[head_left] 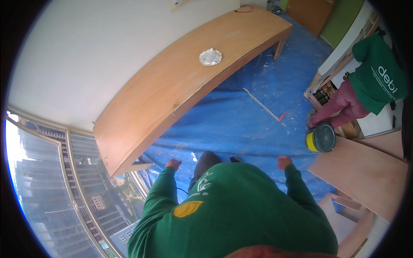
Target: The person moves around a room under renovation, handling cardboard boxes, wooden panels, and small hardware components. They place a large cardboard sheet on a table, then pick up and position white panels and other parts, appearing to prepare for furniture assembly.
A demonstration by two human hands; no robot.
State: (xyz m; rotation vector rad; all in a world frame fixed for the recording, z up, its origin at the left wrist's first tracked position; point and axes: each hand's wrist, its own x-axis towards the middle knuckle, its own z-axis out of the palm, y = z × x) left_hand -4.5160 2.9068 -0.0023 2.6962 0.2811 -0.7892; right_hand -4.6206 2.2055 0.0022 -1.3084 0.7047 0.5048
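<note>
Both my hands hang low, one on each side of my body, over the blue floor sheet (223, 124). My left hand (174, 164) is loosely closed, and nothing shows in its fingers. It is nearest to the front edge of the long wooden table (172, 90), without touching it. Farther right, my right hand (284, 162) is curled in a loose fist, with no object visible in it. A crumpled, silvery-white round thing (211, 56) lies on the tabletop, out of reach of either hand.
A co-worker (365, 81) in a green top stands at right, beside shelving. Nearby is a black-lidded bucket (325, 137) with a yellow side, next to a wooden panel (361, 172). A thin pale strip (261, 104) lies on the sheet. Windows (47, 180) line the left.
</note>
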